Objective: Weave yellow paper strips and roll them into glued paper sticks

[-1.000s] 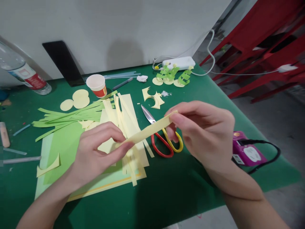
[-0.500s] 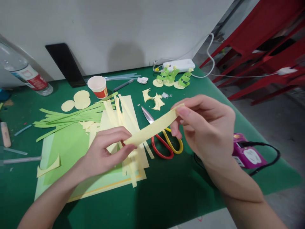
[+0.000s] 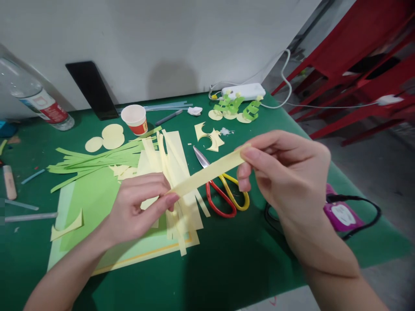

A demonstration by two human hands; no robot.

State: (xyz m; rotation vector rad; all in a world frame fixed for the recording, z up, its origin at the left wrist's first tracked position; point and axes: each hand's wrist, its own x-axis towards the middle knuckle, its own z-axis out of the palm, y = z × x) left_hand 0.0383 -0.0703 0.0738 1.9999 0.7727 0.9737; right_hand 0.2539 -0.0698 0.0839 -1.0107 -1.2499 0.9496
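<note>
A pale yellow paper strip [image 3: 209, 172] is stretched between my two hands, above the table. My left hand [image 3: 141, 205] pinches its lower left end between thumb and fingers. At the upper right end, the thumb and index finger of my right hand [image 3: 285, 170] grip it. Scissors [image 3: 223, 207] with one red and one yellow handle lie beneath the strip, partly covered by it. Below my left hand are more yellow paper strips [image 3: 178, 231] on stacked green paper sheets [image 3: 94, 211]. Green paper strips [image 3: 94, 160] fan out behind.
A paper cup [image 3: 134, 119], yellow paper circles [image 3: 113, 137], a black phone-like slab [image 3: 92, 90] and a plastic bottle [image 3: 42, 97] stand or lie toward the back left. Small green paper figures [image 3: 251, 110] sit by a white power strip [image 3: 243, 91]. A purple box [image 3: 343, 216] with a black cord is right.
My right hand has moved slightly right and my left hand slightly left, so the strip is drawn straighter and shows more length. Both hands still hold it.
</note>
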